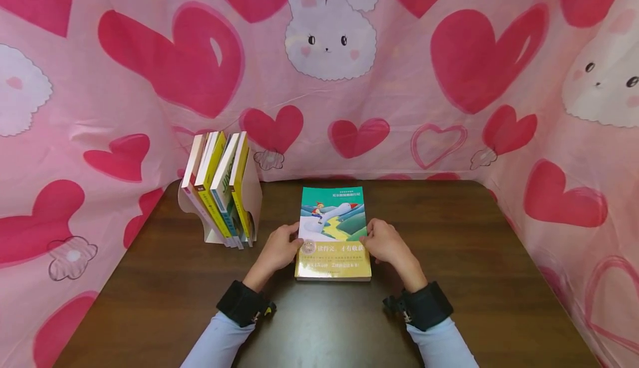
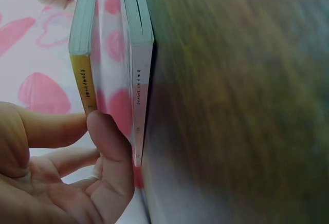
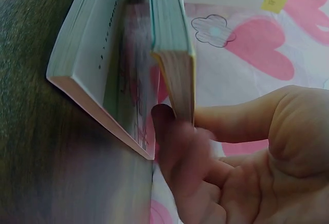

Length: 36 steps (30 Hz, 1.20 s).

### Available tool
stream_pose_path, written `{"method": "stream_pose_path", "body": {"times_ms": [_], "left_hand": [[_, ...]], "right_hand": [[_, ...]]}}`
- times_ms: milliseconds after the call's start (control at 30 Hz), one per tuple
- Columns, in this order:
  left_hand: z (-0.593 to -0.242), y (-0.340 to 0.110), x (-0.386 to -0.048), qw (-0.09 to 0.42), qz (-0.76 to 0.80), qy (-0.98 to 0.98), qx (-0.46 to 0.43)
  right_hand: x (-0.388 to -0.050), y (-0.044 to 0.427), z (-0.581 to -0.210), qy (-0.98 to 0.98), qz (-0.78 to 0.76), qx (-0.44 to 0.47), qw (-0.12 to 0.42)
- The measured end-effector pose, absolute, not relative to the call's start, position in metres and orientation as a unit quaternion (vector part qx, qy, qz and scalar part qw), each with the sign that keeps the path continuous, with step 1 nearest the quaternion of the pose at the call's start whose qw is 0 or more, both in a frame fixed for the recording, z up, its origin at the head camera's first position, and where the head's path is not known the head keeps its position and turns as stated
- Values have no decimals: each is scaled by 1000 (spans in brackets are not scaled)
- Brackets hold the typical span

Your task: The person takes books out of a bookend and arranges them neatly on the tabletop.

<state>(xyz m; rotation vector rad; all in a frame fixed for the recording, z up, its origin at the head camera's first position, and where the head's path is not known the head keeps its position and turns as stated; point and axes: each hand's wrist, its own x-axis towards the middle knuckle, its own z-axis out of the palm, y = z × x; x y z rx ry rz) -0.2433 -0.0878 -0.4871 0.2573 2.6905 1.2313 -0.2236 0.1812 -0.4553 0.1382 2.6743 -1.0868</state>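
A children's book (image 1: 333,212) with a green, illustrated cover and a gold band lies face up between my two hands. My left hand (image 1: 279,247) pinches its left edge between thumb and fingers; in the left wrist view its yellow spine (image 2: 82,80) shows there. My right hand (image 1: 388,242) pinches the opposite edge, where the page ends (image 3: 179,85) show in the right wrist view. Under it, with a gap between, a second book (image 2: 140,100) with a pale spine lies on the table. In the head view that lower book is hidden.
At the left of the dark wooden table (image 1: 439,223), a white book stand (image 1: 255,174) holds several upright books (image 1: 212,179), leaning a little. A pink curtain (image 1: 409,90) with hearts and rabbits hangs behind the table and along its sides.
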Motion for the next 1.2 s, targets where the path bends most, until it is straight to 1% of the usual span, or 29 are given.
{"method": "stream_pose_path", "body": {"times_ms": [267,500,600,933,1200], "left_hand": [[-485,-86,-243,139,425,892,69],[-486,-86,-243,168,423,888,63],[-486,-86,-243,173,425,886,63],[-487,-85,-244,163,408,896,64],[-487,-85,-246,172,406,896,60]], "right_hand": [[-224,182,-455,916,-366,55,156],[-223,183,-454,912,-369,62,166],[-223,183,-455,912,-370,62,165],[-225,183,-463,912,-368,65,167],[-227,182,-464,913,-367,72,162]]}}
